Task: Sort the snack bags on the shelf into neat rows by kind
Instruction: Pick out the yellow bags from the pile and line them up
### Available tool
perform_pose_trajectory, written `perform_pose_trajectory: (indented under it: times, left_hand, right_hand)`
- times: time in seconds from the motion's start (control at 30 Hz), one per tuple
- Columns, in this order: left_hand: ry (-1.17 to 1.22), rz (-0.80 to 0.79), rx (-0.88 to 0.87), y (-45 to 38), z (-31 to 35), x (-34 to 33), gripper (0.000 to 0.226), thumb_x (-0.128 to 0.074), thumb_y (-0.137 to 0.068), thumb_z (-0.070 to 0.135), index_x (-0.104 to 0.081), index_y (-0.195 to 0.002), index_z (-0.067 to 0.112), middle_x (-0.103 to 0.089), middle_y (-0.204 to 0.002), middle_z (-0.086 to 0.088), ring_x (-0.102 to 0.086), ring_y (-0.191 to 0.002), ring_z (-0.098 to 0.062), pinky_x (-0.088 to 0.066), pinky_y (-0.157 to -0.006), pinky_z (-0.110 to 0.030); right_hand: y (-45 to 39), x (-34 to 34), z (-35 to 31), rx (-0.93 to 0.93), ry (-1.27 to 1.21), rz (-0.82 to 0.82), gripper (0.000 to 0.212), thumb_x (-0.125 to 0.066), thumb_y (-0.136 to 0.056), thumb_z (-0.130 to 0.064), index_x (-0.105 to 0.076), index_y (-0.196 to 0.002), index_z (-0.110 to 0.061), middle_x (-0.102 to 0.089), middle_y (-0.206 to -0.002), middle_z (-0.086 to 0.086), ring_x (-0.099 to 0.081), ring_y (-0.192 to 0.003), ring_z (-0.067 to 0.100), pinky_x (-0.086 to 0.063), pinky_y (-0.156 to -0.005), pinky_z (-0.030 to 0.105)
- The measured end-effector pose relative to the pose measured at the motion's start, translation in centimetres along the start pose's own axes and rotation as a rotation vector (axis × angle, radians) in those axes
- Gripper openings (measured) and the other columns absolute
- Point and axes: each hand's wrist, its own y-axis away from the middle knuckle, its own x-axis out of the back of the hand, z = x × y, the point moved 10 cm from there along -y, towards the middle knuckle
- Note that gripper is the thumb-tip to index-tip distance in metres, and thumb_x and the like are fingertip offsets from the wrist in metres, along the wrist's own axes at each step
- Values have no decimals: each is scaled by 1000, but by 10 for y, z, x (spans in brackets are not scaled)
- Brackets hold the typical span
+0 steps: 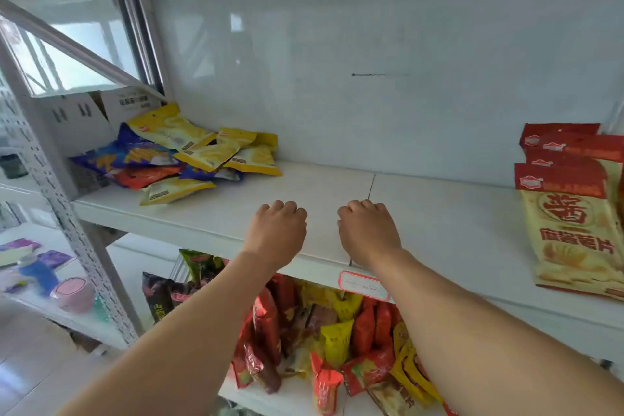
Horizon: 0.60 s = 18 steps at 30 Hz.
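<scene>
Where the white shelf [422, 206] meets its back left corner, a messy pile of snack bags [189, 155] lies: about five yellow, a few blue, one orange-red. Near the front edge, the left hand [277, 230] and right hand [368, 230] rest with fingers curled, holding nothing. At the right edge, four red-topped bags [570, 206] sit in a neat row before a white wall.

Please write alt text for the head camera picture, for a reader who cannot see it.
Two bare hands, the left hand and the right hand, rest with curled fingers, holding nothing, on the front of a white shelf. A mixed pile of yellow, blue and red snack bags lies at its left end, and a neat row of red-topped bags at its right.
</scene>
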Motion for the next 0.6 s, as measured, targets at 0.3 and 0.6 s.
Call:
perform_pose_trajectory:
  times: [0.3, 0.6]
  left_hand:
    - [-31, -27, 92, 12, -133, -35, 28, -39, -103, 31, -64, -106, 19, -65, -107, -1, -61, -103, -26, -45, -84, -36]
    - [51, -4, 271, -54, -238, -85, 26, -46, -100, 31, -60, -119, 18, -63, -115, -2, -58, -110, -28, -46, -86, -39]
  right_hand:
    - [-87, -24, -113, 78, -62, -9, 23, -41, -99, -17, -61, -111, -18, -62, -114, 4, -54, -105, 27, -37, -84, 37]
    - [-215, -69, -133, -30, -195, 90, 36, -31, -104, -34, -61, -106, -14, -65, -110, 8, -58, -99, 32, -36, -74, 38]
